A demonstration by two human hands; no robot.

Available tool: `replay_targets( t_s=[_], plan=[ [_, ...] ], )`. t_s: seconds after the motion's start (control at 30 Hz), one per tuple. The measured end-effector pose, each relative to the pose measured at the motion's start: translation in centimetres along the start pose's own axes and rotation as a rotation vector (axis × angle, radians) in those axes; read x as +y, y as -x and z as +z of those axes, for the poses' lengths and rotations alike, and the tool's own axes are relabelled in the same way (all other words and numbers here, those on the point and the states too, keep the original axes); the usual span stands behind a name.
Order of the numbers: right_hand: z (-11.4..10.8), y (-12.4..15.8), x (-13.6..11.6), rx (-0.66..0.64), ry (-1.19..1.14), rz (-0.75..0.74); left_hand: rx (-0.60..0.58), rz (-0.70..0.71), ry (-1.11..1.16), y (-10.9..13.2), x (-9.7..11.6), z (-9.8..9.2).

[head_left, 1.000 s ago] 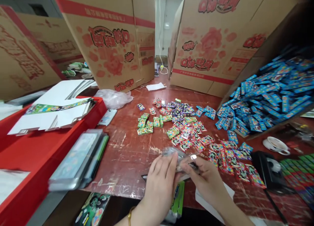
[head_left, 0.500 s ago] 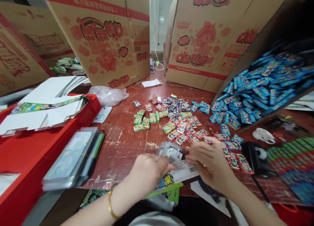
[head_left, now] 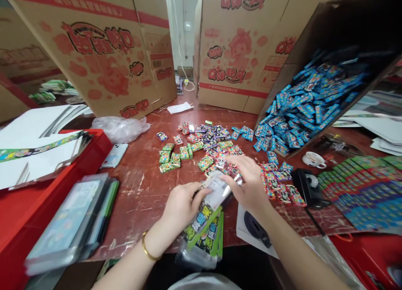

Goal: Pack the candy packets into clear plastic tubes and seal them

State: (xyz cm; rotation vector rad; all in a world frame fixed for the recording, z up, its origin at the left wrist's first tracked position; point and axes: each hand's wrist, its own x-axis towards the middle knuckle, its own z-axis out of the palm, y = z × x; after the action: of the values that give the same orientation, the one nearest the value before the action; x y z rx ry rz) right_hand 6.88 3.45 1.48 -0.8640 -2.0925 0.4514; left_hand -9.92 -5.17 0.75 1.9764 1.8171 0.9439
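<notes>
Near the table's front edge, my left hand [head_left: 182, 204] pinches the left side of a transparent plastic pouch [head_left: 216, 191] with a white printed label. The fingers of my right hand [head_left: 248, 181] are closed on the pouch's right side, thumb towards me. Whatever lies inside the pouch is hard to make out. Just below it, green-and-black printed packs [head_left: 209, 239] in shiny plastic overlap at the table edge. Beyond my hands spreads a loose pile of small candy packets: red ones [head_left: 235, 149], green ones [head_left: 176, 159] and purple ones [head_left: 216, 133].
A tipped cardboard box [head_left: 309, 38] at right holds many blue packets [head_left: 314, 97]. Nearby stand a black tape dispenser [head_left: 306, 187], a small white cup [head_left: 313, 159] and rows of coloured packets [head_left: 354, 189]. At left are a red tray [head_left: 103, 149], a phone [head_left: 114, 155] and stacked plastic sleeves [head_left: 69, 218].
The view has turned right, so the table's things sit farther left. My hands have raised and tilted the pouch, uncovering more of the green-and-black packs below.
</notes>
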Motion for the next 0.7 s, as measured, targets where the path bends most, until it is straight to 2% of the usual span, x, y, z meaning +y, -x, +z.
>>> replay_targets(
  t_s=[0.03, 0.07, 0.17, 0.23, 0.33, 0.43, 0.57, 0.7],
  plan=[
    [0.4, 0.5, 0.5, 0.045, -0.099, 0.133, 0.025, -0.058, 0.074, 0.0, -0.3, 0.6],
    [0.7, 1.0, 1.2, 0.028, -0.222, 0.259, 0.052, -0.11, 0.148, 0.1, -0.7, 1.0],
    [1.3, 2.2, 2.9, -0.169, -0.54, 0.492, 0.075, -0.206, 0.375, 0.4, -1.5, 1.9],
    [1.3, 2.3, 3.4, -0.153, -0.564, 0.524, 0.042, -0.229, 0.555, 0.0, -1.4, 2.2],
    [1.3, 1.6, 3.4, -0.098, -0.519, 0.485, 0.013, -0.296, 0.779, -1.4, -1.0, 2.5],
    [2.4, 1.9, 2.7, -0.153, -0.628, 0.552, 0.094, -0.381, 0.821, -2.9, -1.0, 2.9],
    [6.5, 5.9, 1.3, -0.24, -0.854, 0.75, 0.177, -0.423, 0.841, -3.8, -1.5, 3.2],
    [10.0, 10.2, -0.1, -0.331, -1.03, 0.878, 0.185, -0.458, 0.842, -3.7, -2.2, 2.4]
  ],
)
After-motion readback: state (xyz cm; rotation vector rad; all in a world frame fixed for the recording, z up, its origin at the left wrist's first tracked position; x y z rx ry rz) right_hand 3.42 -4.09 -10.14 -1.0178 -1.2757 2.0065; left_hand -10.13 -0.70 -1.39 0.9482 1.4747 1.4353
